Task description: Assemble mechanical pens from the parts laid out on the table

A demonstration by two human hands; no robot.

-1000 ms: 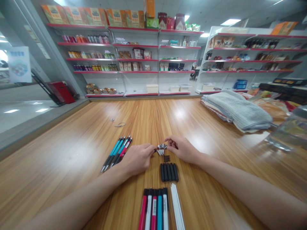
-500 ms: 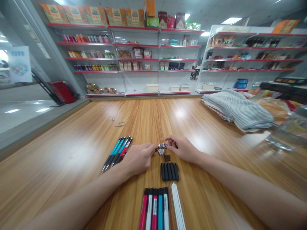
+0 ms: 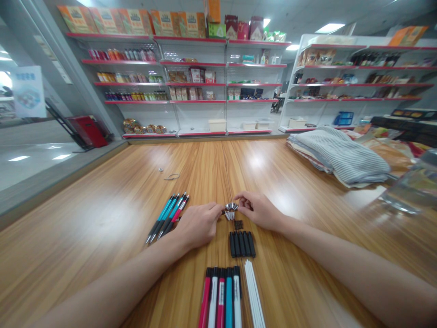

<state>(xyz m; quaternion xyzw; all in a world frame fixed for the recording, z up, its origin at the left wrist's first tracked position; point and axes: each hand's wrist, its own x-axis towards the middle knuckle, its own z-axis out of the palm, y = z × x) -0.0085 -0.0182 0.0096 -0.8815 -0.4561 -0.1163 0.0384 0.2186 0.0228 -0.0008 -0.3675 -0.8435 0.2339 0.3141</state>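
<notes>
My left hand point(image 3: 201, 223) is closed, its fingertips pinching what looks like a pen, mostly hidden. Only a dark end point(image 3: 223, 212) pokes out past the fingers. Across from it, my right hand point(image 3: 257, 210) has its fingers curved and apart, holding nothing, beside a fan of small silver pen tips point(image 3: 232, 207). A row of short whitish-silver pieces point(image 3: 230, 216) lies just below these. Nearer me are tiny dark pieces, perhaps springs point(image 3: 238, 224), then several black rubber grips point(image 3: 242, 244). Coloured pen barrels point(image 3: 221, 296) and white refills point(image 3: 254, 296) line the near edge.
Several whole pens point(image 3: 167, 217) lie left of my left hand. Farther off are a thin loop point(image 3: 172, 176) and a small silver bit point(image 3: 160, 170). Folded cloths point(image 3: 341, 157) and a clear container point(image 3: 411, 187) occupy the right. Stocked shelves point(image 3: 194, 84) stand behind the table.
Almost nothing differs. Both hands keep their places and poses by the small silver parts; the view has shifted very slightly.
</notes>
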